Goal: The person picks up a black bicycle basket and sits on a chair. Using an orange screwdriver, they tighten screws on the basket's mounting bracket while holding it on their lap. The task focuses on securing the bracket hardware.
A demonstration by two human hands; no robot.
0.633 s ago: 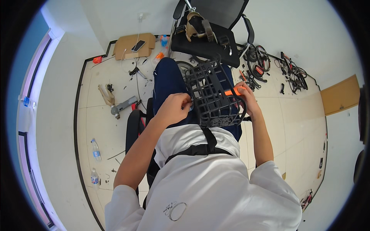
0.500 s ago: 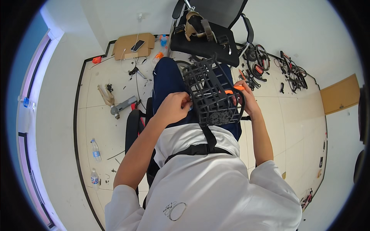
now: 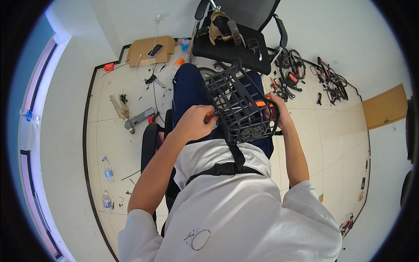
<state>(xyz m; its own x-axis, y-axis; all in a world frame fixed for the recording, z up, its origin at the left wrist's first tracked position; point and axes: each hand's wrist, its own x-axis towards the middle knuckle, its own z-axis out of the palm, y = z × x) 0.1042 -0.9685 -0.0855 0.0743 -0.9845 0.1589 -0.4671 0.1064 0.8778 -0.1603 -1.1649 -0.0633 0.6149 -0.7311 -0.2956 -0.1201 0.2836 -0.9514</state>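
Note:
On my lap rests a black lattice basket point(image 3: 242, 90), tilted, with its bars facing up. My right hand point(image 3: 280, 111) is at its right side, closed around an orange-handled tool point(image 3: 263, 104); the bars and rim partly cover the fingers and the tool, so its working end is hidden. My left hand point(image 3: 197, 122) is at the basket's left edge, its fingers pinched together. A small pale-blue bit point(image 3: 216, 125) shows by those fingertips, too little to name. A black strap point(image 3: 237, 157) runs from under the basket to the belt at my waist.
Ahead stands a black office chair point(image 3: 235, 54) with a brownish metal part on its seat. Bicycle parts point(image 3: 290, 74) lie on the floor at the right. To the left are a grey-headed tool point(image 3: 139, 120), a phone point(image 3: 155, 51) on cardboard and plastic bottles point(image 3: 108, 170).
The basket has tipped slightly, its far end shifting left and its near right corner shifting right. The orange handle has sunk a little lower among the bars. My left hand has barely moved.

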